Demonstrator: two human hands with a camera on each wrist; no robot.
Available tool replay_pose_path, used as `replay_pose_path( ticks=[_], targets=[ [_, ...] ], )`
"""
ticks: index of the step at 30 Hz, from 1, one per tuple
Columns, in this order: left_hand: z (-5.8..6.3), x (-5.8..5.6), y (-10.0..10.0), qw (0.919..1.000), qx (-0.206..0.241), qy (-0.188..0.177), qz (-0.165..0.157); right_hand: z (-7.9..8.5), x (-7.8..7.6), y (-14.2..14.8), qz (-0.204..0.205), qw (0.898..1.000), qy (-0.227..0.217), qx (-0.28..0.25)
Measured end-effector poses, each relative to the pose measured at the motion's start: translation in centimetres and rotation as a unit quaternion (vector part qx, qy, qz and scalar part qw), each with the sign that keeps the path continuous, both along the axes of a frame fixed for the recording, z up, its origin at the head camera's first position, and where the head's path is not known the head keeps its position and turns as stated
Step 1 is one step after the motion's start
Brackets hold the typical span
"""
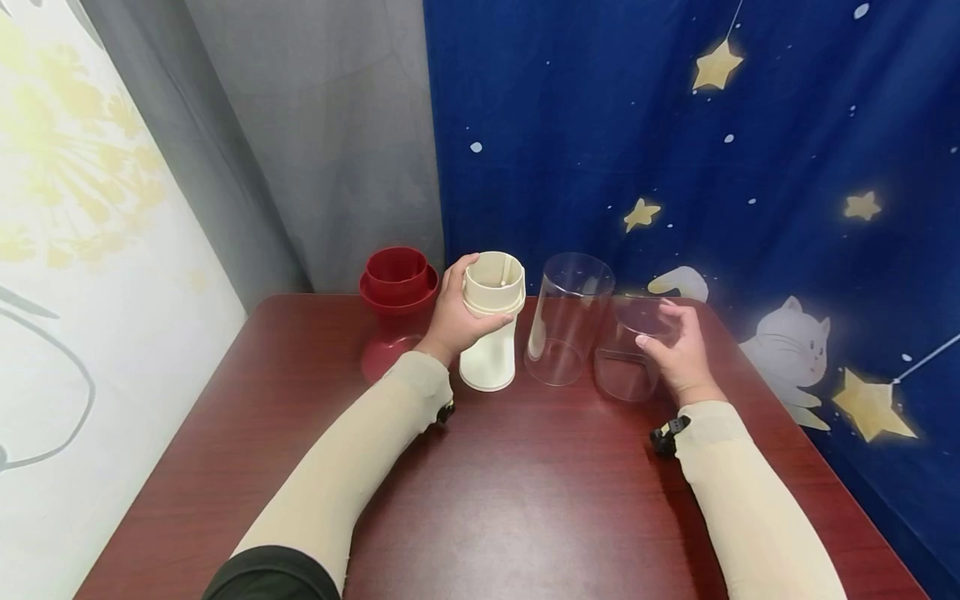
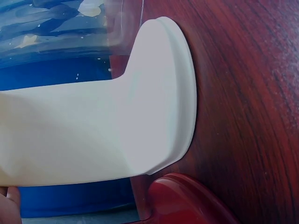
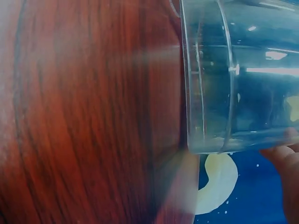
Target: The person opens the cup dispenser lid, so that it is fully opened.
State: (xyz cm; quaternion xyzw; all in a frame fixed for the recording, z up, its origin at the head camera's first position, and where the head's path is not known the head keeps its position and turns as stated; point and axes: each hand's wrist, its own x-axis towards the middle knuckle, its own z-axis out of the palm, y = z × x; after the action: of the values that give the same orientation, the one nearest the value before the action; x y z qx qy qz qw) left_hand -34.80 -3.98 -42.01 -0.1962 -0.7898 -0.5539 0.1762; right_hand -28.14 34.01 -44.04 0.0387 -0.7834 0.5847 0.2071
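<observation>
My left hand [image 1: 462, 319] grips a cream plastic stand [image 1: 488, 358] near its collar, thumb across the front and fingers round the left side. The stand is upright, with an open cup-like top; in the left wrist view its flared foot [image 2: 154, 102] meets the table. My right hand [image 1: 681, 354] holds a short clear plastic cylinder [image 1: 626, 375] by its upper right side, thumb in front and fingers behind. Up close in the right wrist view, the clear cylinder [image 3: 219, 84] shows a ring line near its base, with fingertips [image 3: 280, 154] at its wall.
A red stand [image 1: 397, 292] of similar shape stands left of the cream one, partly behind my left hand. Between my hands is a taller clear cylinder [image 1: 566, 325]. All stand near the back edge of the dark red wooden table [image 1: 555, 500], before a blue curtain [image 1: 540, 150].
</observation>
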Motion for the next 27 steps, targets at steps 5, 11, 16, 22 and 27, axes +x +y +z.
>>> replay_pose_path(
  ticks=[5,11,16,22,27],
  targets=[
    [0.0,0.2,0.0,1.0,0.002,-0.007,-0.006,-0.5,-0.5,0.4,0.009,0.999,-0.005,0.038],
    [0.2,0.3,-0.2,0.9998,0.004,-0.014,-0.013,-0.4,-0.5,1.1,0.036,0.997,-0.014,0.067],
    [0.6,0.6,-0.4,0.9994,-0.001,-0.03,-0.015,-0.1,-0.5,1.3,0.059,0.996,-0.009,0.072],
    [1.1,1.1,-0.4,0.9989,-0.005,-0.045,-0.012,0.0,-0.5,1.8,0.062,0.993,-0.005,0.096],
    [3.1,3.3,-0.7,0.999,-0.002,-0.041,-0.015,1.3,0.1,2.4,0.037,0.991,0.017,0.131]
  ],
)
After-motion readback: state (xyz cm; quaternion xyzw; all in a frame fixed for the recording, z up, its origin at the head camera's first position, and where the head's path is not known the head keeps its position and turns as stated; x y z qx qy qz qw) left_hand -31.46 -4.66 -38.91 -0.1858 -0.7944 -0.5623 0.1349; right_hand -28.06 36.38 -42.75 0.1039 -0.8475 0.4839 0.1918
